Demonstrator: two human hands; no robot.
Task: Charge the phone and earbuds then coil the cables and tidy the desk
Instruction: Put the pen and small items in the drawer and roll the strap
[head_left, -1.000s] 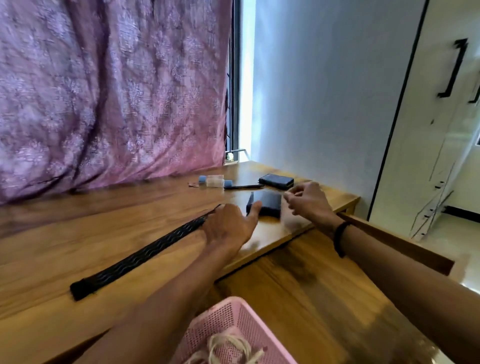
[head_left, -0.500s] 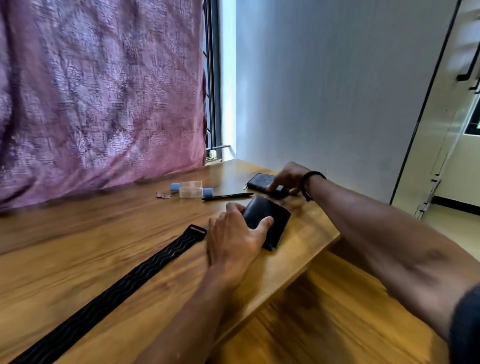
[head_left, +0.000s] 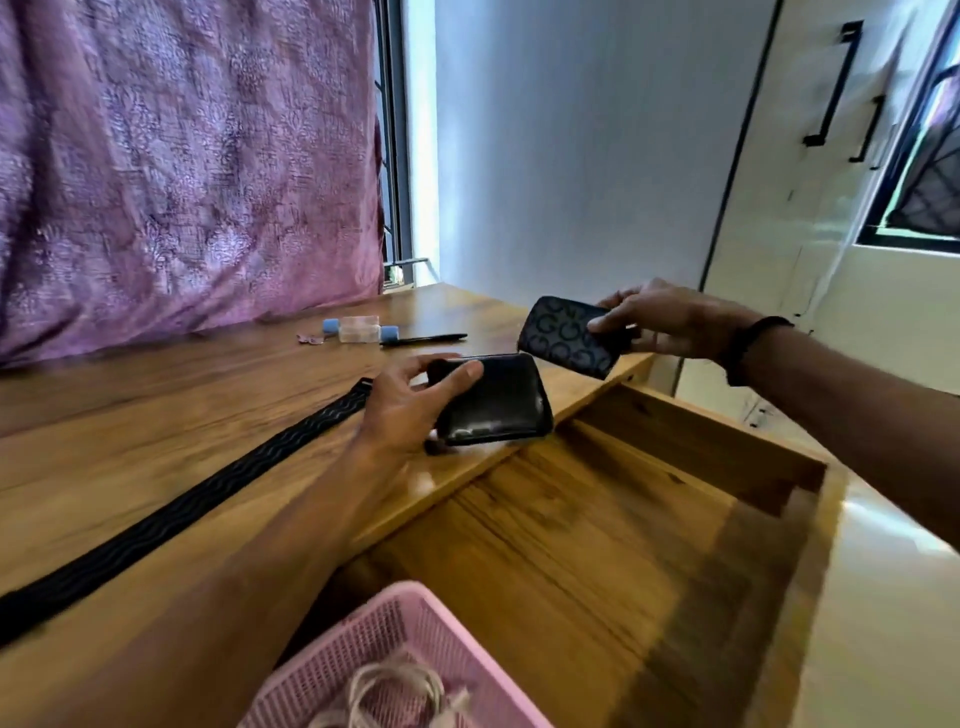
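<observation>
My left hand (head_left: 410, 405) grips a plain black wallet (head_left: 498, 400) and holds it just above the front edge of the wooden desk (head_left: 156, 441). My right hand (head_left: 660, 322) pinches a dark patterned pouch (head_left: 566, 338) in the air, slightly above and to the right of the wallet. A pink basket (head_left: 415, 644) at the bottom holds coiled pale cables (head_left: 395, 696). I see no phone or earbuds.
A long black patterned strap (head_left: 197, 499) lies diagonally across the desk. At the back stand a small clear container with blue ends (head_left: 359, 329) and a black pen (head_left: 423, 339). An open wooden drawer (head_left: 623, 519) sits below the desk edge. Curtain behind, cupboard doors at right.
Both hands lifted their items off the desk. The left hand raised the wallet toward the desk edge; the right hand picked up the patterned pouch and drew it back over the drawer.
</observation>
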